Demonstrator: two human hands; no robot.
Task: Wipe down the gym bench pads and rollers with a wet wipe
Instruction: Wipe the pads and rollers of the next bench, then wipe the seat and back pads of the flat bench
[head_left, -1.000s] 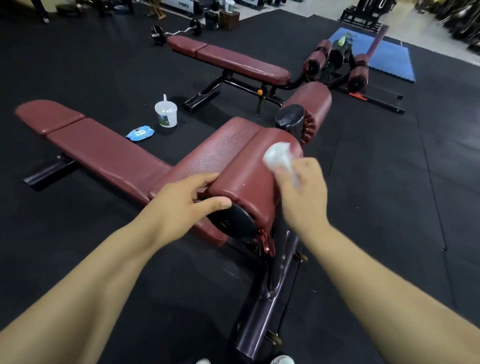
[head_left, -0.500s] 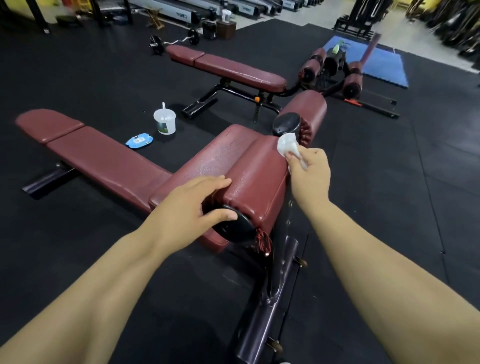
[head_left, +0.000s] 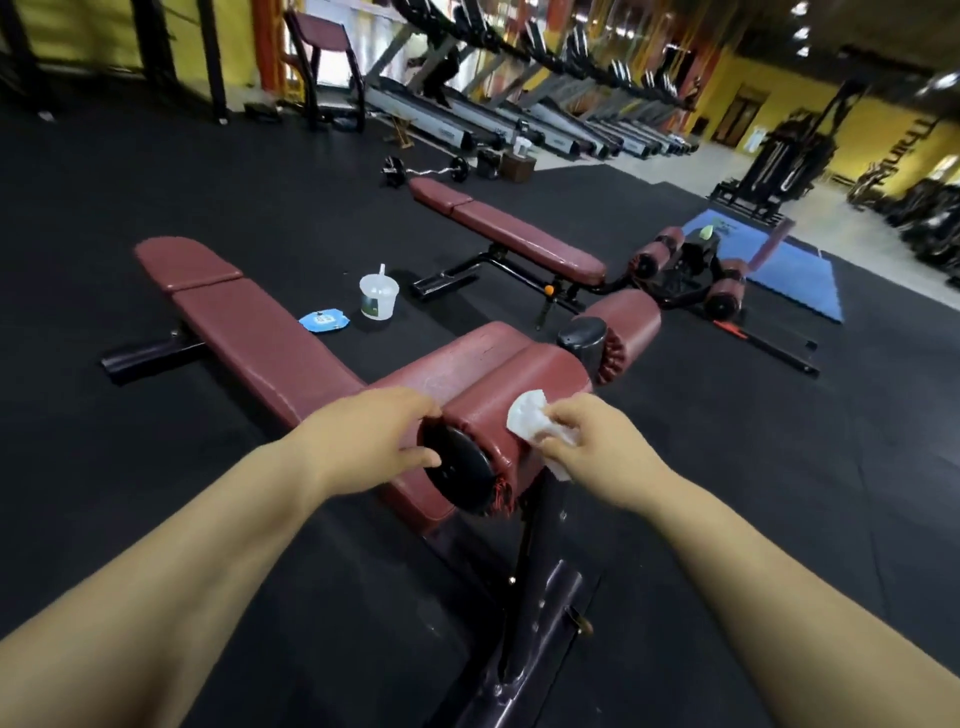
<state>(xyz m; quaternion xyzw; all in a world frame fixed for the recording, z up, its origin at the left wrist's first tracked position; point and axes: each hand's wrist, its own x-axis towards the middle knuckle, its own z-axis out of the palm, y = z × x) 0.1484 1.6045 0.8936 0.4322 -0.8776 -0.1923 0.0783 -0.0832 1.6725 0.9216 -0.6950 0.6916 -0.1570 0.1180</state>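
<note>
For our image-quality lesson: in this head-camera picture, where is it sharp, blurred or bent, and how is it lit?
Head view: the near roller and wet wipe are fairly sharp; the treadmills and far-right racks are smeared; wide-angle distortion bends the edges; the black floor is dim, the far yellow wall brighter.

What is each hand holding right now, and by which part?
The right hand pinches a crumpled wet wipe by its near side, against the near roller. The left hand grips that roller's capped end.
</note>
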